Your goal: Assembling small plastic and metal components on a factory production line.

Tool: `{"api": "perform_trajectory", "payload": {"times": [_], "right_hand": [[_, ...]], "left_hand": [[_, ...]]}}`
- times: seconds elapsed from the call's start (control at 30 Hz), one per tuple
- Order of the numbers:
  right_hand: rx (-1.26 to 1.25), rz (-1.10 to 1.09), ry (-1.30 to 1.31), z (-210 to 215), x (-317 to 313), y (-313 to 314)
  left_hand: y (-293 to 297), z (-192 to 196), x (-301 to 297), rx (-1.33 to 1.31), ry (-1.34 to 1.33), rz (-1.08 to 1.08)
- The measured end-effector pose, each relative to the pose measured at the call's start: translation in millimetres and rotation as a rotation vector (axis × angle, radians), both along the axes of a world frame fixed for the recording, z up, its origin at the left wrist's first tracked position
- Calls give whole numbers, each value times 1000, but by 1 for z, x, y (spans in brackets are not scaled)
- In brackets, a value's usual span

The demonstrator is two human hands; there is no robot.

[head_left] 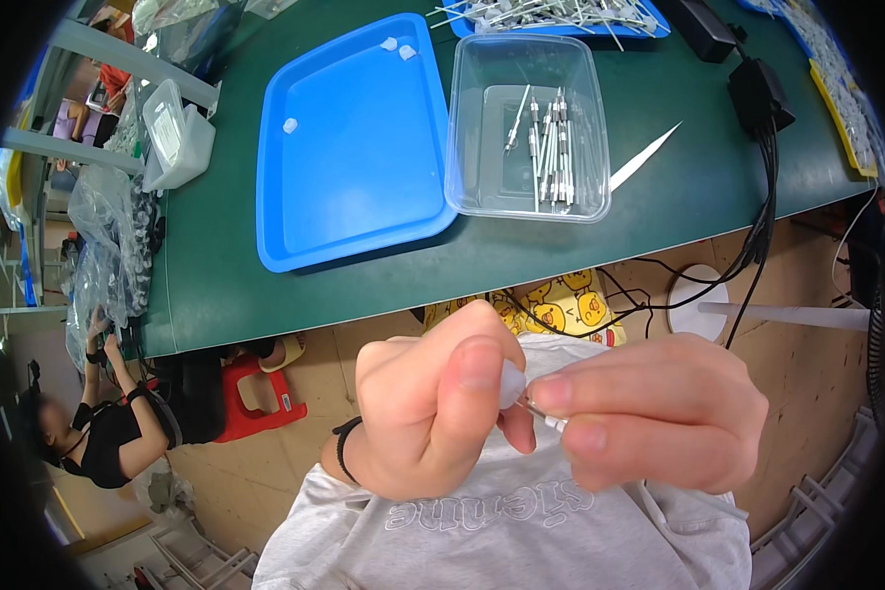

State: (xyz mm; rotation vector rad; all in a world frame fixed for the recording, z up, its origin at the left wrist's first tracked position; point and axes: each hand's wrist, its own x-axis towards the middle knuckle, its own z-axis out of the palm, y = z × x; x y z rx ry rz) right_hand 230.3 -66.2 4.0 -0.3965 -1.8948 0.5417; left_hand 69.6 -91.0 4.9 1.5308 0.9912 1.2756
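Note:
My left hand is closed, pinching a small translucent white plastic piece between thumb and curled fingers. Facing it, my right hand grips a thin white-and-metal rod between thumb and fingertips. The rod's tip meets or nearly meets the white piece; fingers hide the exact contact. Both hands are held before my grey shirt, off the table's near edge. Beyond them stands a clear plastic box with several similar rods. To its left lies a blue tray with 3 small white pieces.
The green table carries another blue tray heaped with rods and a white pointed strip. Black cables hang over the right edge from a black adapter. At left, a person works near plastic bags and a red stool.

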Motion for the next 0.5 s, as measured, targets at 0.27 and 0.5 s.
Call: {"api": "perform_trajectory", "payload": {"times": [0.27,0.5], "right_hand": [[55,2,8,-5,-4,4],[83,-104,243,-16,-23,9]], "left_hand": [[1,2,1,55,8,30],[3,4,2,31,-37,0]]}}
